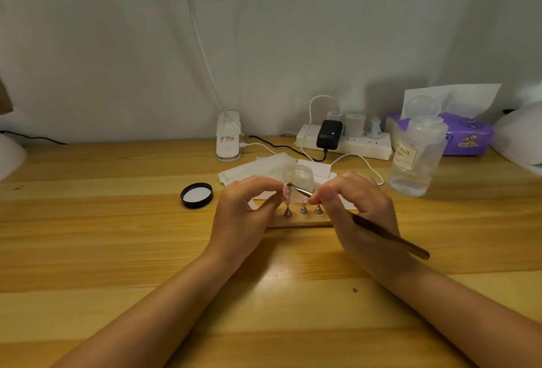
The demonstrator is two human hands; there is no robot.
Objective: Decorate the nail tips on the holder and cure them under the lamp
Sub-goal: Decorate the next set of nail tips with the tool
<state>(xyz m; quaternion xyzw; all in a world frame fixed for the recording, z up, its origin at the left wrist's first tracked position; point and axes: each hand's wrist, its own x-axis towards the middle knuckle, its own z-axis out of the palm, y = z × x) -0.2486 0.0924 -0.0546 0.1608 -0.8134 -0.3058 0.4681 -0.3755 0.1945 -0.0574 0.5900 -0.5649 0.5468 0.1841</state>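
Your right hand (356,206) pinches the brush (381,232), its tip on the pink nail tip (286,193) your left hand (245,215) steadies with curled fingers. The wooden holder (299,221) lies on the surface (117,250) beneath, pegs upright. Beyond stand a clear jar (302,177), black lid (196,195) and bottle (416,159).

The tabletop (117,235) is honey-yellow wood with long grain stripes. A pale pink nail tip (286,191) stands on a light wooden holder (299,222). The brush (390,237) is bronze-brown. The lid (196,195) is black with a white inside. Toward the far right edge, the tissue pack (466,135) is purple with cartoon print.
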